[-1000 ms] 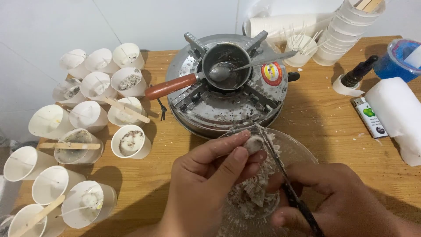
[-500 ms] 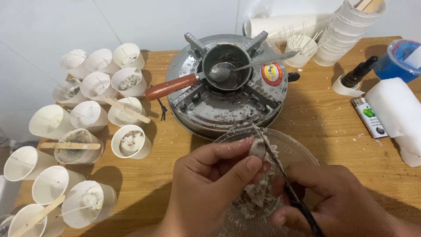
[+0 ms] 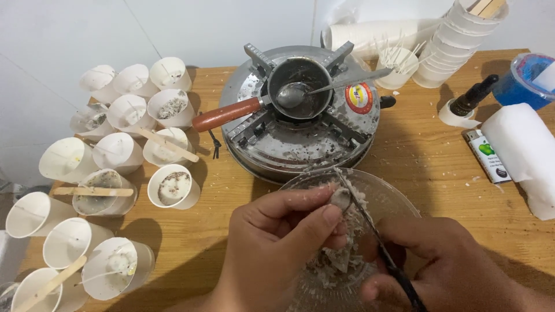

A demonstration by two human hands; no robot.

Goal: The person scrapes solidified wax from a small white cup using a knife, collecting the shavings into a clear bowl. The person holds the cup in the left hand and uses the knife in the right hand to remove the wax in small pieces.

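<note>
Waxy lump (image 3: 341, 199) sat pinched in the left hand (image 3: 277, 242), scissors (image 3: 376, 242) gripped by the right hand (image 3: 451, 266) slanting toward eleven o'clock beside it.

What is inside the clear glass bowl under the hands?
The glass bowl holds pale, crumbly wax-like flakes. The left hand and right hand cover much of it, hiding the bottom.

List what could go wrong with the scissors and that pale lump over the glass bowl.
1. The scissors in the right hand cut close to the left hand fingertips pinching the pale lump; a slip might nick them.
2. Crumbs already lie on the table outside the glass bowl, so more may scatter.
3. The paper cups stand crowded at the left; an elbow could topple them.
</note>
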